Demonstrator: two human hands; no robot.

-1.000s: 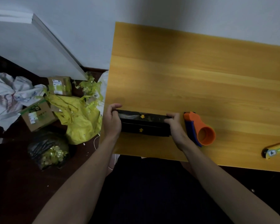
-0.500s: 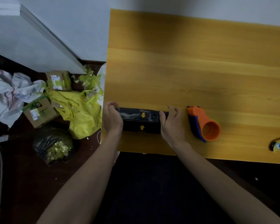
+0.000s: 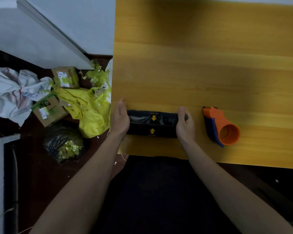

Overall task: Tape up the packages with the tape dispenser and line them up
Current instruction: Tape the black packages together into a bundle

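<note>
Far to my left, on the dark floor, a crumpled white cloth (image 3: 8, 92) lies beside two cardboard boxes (image 3: 48, 111), one nearer the pale wall (image 3: 61, 22) than the other. A black bag (image 3: 63, 142) with yellowish scraps showing sits below them, and a yellow plastic bag (image 3: 90, 110) slumps against the table's side with loose shreds of yellow tape above it. The wooden table (image 3: 201, 65) is warm orange-yellow, its grain running across my view. Near its front left corner lies the black package (image 3: 152, 124), long and low, with two yellow arrows pointing at each other. My left hand (image 3: 120, 118) presses flat against its left end, fingers straight. My right hand (image 3: 184, 124) grips the right end, thumb over the top. Just right, apart from my hand, the orange and blue tape dispenser (image 3: 221, 126) rests on its side.
</note>
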